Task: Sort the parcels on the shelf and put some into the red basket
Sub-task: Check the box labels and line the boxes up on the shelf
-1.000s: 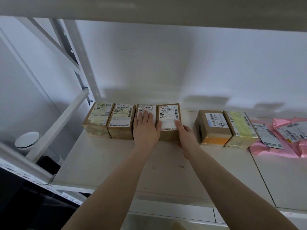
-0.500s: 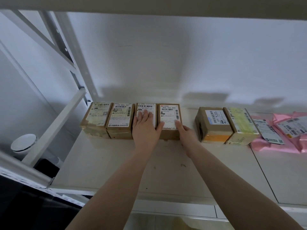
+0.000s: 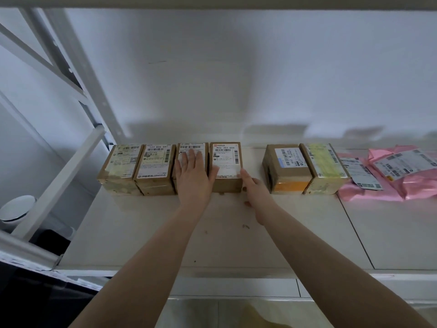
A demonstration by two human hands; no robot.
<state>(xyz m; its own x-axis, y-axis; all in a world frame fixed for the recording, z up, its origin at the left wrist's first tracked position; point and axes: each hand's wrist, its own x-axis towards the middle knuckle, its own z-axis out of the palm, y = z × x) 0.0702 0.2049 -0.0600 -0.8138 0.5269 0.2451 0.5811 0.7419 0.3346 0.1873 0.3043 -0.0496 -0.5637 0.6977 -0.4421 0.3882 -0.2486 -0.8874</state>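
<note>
Four boxes (image 3: 170, 168) sit lined up at centre frame — left hand (image 3: 192, 177) flat on one, right hand (image 3: 254, 189) flat against its neighbour's side — basket unseen, unfilled.

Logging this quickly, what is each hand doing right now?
Left hand: open, fingers flat on top of the third box.
Right hand: open, fingers against the right side of the fourth box, holding nothing.
</note>
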